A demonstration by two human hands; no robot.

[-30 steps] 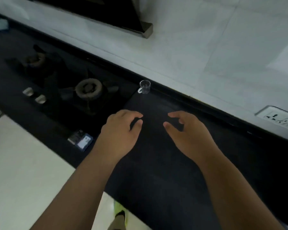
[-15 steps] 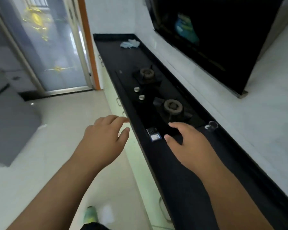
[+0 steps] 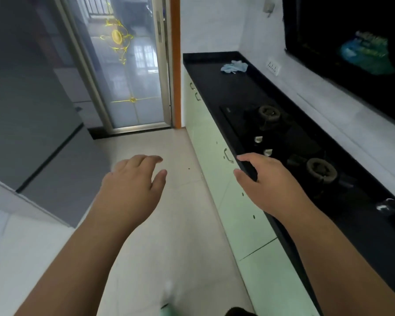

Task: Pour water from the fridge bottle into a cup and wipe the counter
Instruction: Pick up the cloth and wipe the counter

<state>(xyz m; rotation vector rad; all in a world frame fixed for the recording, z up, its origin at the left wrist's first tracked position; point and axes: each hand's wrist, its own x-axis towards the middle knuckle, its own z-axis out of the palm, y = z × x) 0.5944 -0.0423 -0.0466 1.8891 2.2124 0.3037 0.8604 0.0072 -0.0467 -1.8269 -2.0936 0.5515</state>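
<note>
A small clear glass cup stands on the black counter at the right, near the wall. A crumpled light blue cloth lies at the counter's far end. The grey fridge fills the left side, doors closed; no bottle is in sight. My left hand hovers over the floor with relaxed fingers, holding nothing. Over the counter's front edge by the hob, my right hand is likewise relaxed and holds nothing.
A black two-burner gas hob with knobs is set into the counter. Pale green cabinet fronts run under it. A glass sliding door stands at the far end of the tiled floor. A dark range hood hangs at the upper right.
My view has swung left, away from the counter toward the fridge and door. Both hands came off the counter area; the left now hangs over the floor.
</note>
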